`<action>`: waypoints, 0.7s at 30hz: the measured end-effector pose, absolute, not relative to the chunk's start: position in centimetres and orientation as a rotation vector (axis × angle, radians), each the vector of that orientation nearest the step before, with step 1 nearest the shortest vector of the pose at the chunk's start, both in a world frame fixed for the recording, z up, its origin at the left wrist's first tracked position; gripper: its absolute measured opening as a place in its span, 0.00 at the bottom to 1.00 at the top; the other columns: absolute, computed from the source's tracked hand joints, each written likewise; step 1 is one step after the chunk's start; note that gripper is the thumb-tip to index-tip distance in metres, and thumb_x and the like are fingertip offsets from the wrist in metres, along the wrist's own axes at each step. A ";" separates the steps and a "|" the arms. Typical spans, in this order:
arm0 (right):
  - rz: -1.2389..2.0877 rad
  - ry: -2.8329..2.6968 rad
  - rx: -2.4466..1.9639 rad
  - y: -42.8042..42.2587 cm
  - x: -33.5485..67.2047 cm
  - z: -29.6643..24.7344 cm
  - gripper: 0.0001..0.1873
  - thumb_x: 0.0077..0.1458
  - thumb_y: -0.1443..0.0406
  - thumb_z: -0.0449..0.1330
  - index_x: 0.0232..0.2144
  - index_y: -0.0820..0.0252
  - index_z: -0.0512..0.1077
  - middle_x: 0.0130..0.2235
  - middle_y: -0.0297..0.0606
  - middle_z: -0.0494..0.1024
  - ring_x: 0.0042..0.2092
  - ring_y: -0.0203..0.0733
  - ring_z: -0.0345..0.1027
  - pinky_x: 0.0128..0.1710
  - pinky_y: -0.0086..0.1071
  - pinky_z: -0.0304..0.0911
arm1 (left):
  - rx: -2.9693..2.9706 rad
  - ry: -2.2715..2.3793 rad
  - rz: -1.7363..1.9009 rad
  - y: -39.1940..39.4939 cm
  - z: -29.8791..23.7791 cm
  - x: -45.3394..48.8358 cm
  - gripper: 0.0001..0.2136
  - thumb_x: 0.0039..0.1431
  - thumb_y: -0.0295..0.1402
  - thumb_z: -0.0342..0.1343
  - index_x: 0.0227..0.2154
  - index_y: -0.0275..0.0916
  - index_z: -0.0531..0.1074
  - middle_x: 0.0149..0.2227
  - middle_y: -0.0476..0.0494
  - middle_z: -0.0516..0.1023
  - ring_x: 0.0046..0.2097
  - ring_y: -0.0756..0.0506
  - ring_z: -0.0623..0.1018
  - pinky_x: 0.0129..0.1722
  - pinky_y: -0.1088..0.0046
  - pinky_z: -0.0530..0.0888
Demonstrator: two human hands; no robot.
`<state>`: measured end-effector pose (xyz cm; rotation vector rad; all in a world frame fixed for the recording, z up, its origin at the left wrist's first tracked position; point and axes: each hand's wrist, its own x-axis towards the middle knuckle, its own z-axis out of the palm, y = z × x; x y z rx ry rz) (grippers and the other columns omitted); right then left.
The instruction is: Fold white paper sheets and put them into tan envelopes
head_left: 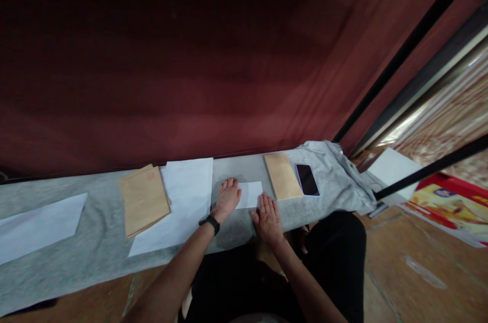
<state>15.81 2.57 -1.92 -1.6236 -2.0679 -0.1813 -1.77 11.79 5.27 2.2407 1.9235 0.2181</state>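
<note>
A small white rectangle of paper point(249, 194), which looks folded, lies flat on the grey cloth in front of me. My left hand point(227, 196), with a dark watch on its wrist, rests on the paper's left end, fingers stretched out. At the lower right corner lies my right hand point(269, 219), its fingers flat and touching the paper's edge. Just right of the paper is a stack of brown envelopes point(282, 176). To the left, large white sheets point(190, 186) lie partly under more brown envelopes point(145, 198).
A phone point(307, 180) lies right of the envelope stack. Another white sheet point(41, 224) is at the far left of the grey cloth point(101, 241). A dark red panel point(190, 84) rises behind. At right are black bars point(400, 64) and a red-yellow box point(453, 206) on the floor.
</note>
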 end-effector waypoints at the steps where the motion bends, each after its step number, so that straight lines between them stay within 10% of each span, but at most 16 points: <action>1: -0.167 -2.073 -1.621 2.4 15.9 -1.8 0.32 0.69 0.56 0.48 0.67 0.73 0.56 0.66 0.59 0.62 0.67 0.57 0.56 0.65 0.51 0.53 | 2.224 1.912 0.211 12.3 5.6 -1.9 0.16 0.63 0.32 0.53 0.53 0.35 0.71 0.56 0.34 0.72 0.59 0.37 0.70 0.59 0.59 0.65; 9: 0.100 -1.980 -1.548 2.2 16.6 -1.6 0.28 0.69 0.60 0.47 0.67 0.67 0.58 0.65 0.53 0.65 0.67 0.54 0.56 0.66 0.53 0.53 | 2.174 1.809 0.285 14.2 6.7 -2.6 0.06 0.53 0.26 0.60 0.35 0.38 0.76 0.44 0.40 0.77 0.50 0.41 0.75 0.53 0.66 0.69; 21: 0.412 -1.512 -1.431 4.5 17.6 1.6 0.27 0.70 0.57 0.43 0.66 0.58 0.58 0.67 0.47 0.62 0.68 0.47 0.55 0.66 0.50 0.55 | 2.433 1.511 0.766 8.0 6.5 -4.2 0.13 0.58 0.20 0.51 0.41 0.42 0.74 0.52 0.41 0.78 0.57 0.40 0.74 0.61 0.56 0.68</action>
